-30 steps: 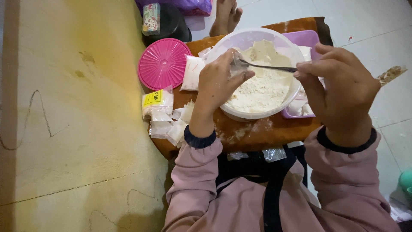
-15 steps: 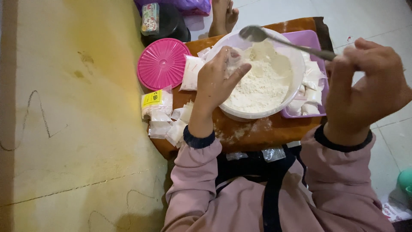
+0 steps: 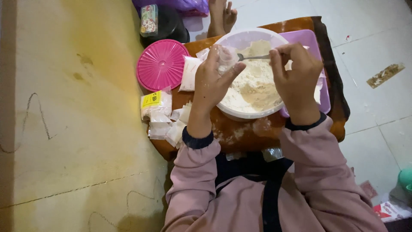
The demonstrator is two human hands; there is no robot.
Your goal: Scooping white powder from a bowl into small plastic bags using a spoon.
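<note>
A white plastic bowl (image 3: 240, 112) full of pale flour (image 3: 253, 83) stands on a small brown table (image 3: 244, 133). My left hand (image 3: 214, 79) holds a small clear plastic bag (image 3: 225, 56) over the bowl's left rim. My right hand (image 3: 296, 79) grips a metal spoon (image 3: 253, 56) by its handle, with the spoon's tip pointing into the bag's mouth. Both hands hover above the flour.
A pink round lid (image 3: 161, 64) lies left of the bowl. Several small filled bags (image 3: 165, 116) lie at the table's left edge. A purple tray (image 3: 309, 41) sits behind the bowl. Someone's bare foot (image 3: 221, 15) rests beyond the table. A yellowish wall (image 3: 64, 107) is at left.
My right hand came back left from a raised position and brought the spoon down to the bag in my left hand. The left hand stayed nearly in place.
</note>
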